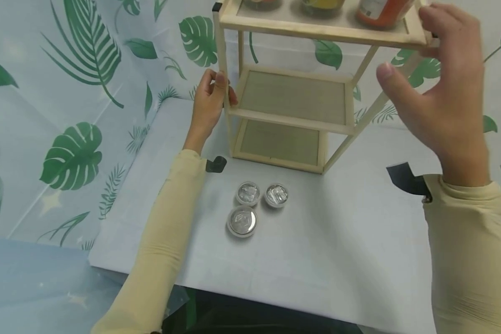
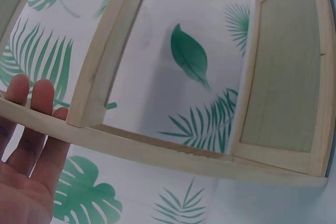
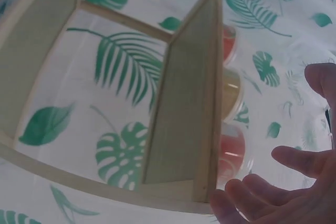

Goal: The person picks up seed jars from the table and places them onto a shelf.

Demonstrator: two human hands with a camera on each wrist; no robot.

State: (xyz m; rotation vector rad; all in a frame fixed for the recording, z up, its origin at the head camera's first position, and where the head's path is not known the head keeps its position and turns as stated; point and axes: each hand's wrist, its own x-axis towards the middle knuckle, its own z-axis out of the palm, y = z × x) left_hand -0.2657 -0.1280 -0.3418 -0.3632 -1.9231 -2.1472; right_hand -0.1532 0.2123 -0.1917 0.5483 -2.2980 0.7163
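A three-tier wooden shelf rack [image 1: 294, 97] stands at the back of the table. My left hand [image 1: 208, 104] grips its left front post at about the middle tier; in the left wrist view the fingers [image 2: 42, 95] wrap round the wood. Three clear jars sit on the top tier: a red one [image 3: 231, 148], a yellow one [image 3: 231, 94] and another red one [image 3: 228, 44]. Beside the rack's top right corner is my right hand [image 1: 455, 102], thumb and fingers spread apart and holding nothing. Its fingertips come close to the corner and the nearer red jar.
Three small round containers with silvery tops, one in front [image 1: 242, 221] and two behind it, a left one [image 1: 248, 193] and a right one [image 1: 277, 195], stand on the white table [image 1: 317, 269] before the rack. Leaf-patterned cloth [image 1: 150, 28] hangs behind and at the left.
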